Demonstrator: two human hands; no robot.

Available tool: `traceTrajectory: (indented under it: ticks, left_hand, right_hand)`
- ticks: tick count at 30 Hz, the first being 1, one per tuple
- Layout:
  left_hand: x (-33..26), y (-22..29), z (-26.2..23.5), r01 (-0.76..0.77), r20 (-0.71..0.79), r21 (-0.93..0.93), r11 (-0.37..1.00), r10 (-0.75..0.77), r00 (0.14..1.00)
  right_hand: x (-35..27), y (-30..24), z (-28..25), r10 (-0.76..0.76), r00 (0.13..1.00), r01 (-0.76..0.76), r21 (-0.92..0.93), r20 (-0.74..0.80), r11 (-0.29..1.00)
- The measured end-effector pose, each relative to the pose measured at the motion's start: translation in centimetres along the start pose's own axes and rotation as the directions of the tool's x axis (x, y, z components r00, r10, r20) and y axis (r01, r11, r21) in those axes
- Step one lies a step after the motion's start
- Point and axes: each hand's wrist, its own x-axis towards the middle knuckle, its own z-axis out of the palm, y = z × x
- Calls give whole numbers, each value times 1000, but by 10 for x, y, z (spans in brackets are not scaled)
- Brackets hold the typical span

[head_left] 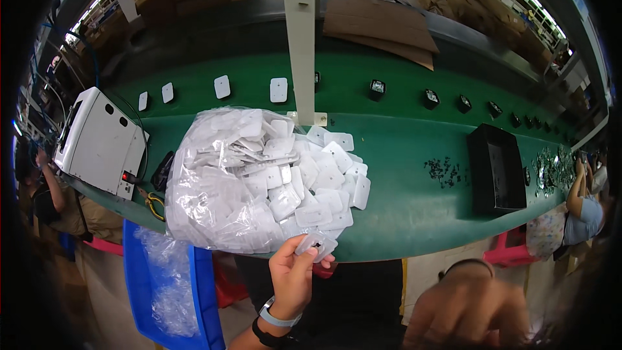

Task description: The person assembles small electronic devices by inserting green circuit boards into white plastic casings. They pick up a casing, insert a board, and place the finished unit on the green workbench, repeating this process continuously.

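Note:
My left hand (293,277) is at the near edge of the green bench (408,207), fingers pinched on a small clear-wrapped white plate (315,243). Just beyond it lies a heap of several identical white plates (317,181), spilling out of a big clear plastic bag (220,181). My right hand (470,308) hangs low at the lower right, below the bench edge, blurred, fingers curled; nothing shows in it.
A white machine box (100,142) stands at the left with yellow-handled pliers (154,206) beside it. A black tray (497,168) and small dark parts (444,172) lie right. White plates (222,87) and black parts (377,89) ride the far belt. A white post (301,39) rises mid-bench. A blue bin (165,285) stands below. Other people sit at both ends.

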Motion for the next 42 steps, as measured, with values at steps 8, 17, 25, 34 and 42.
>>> traceTrajectory:
  ticks: [8,17,25,34,42]
  left_hand:
    - [17,16,-11,34,7,40,999,-34,999]
    - [31,37,-42,-40,-176,72,997,52,983]
    - [48,38,-12,33,-107,22,999,-31,994]
    - [65,10,47,234,115,-179,956,-216,970]
    - [70,-20,58,270,160,-432,860,-222,962]
  right_hand:
    - [-101,98,-254,131,448,-888,-423,-885,178]
    - [-117,218,-336,400,450,-858,-511,-798,-55]
    - [-106,145,-275,54,368,-920,-356,-928,161]
    - [-150,51,-117,346,578,-650,-160,-739,743]
    - [-174,66,-76,402,531,-469,136,-746,872]
